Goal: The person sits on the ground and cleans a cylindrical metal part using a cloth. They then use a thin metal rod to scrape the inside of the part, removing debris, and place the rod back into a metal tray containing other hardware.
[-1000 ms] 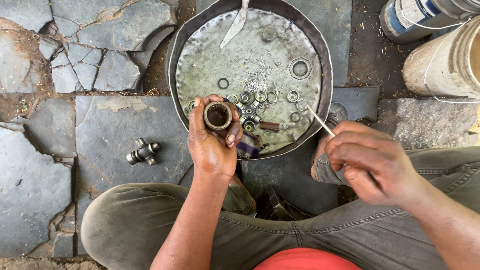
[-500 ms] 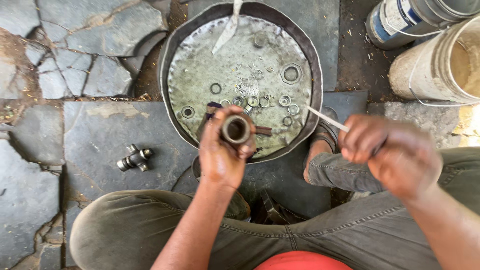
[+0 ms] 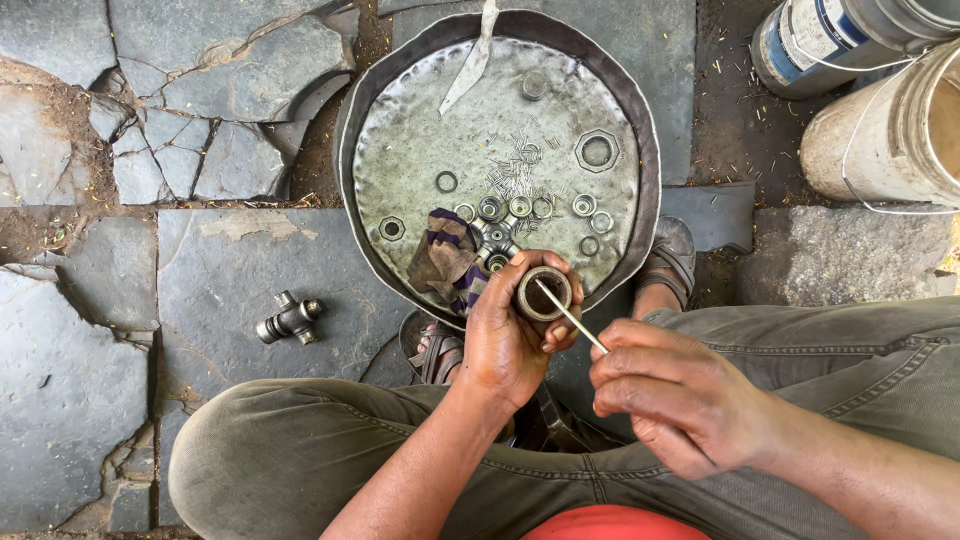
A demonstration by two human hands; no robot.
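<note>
Over the round metal pan (image 3: 400, 190) of small bearings, my left hand (image 3: 510, 340) grips a bearing cup (image 3: 543, 293) while my right hand (image 3: 680, 400) pinches a thin rod (image 3: 568, 314) into it.

The round pan (image 3: 372, 140) sat on the stone floor, holding small rings, needle rollers and a rag (image 3: 445, 258) at its near edge. A cross-shaped joint (image 3: 290, 320) lay left of the pan, and two buckets (image 3: 880, 130) stood to its right. The bearing cup (image 3: 543, 293) was held just over the pan's near rim, a thin rod (image 3: 570, 316) resting in it.
</note>
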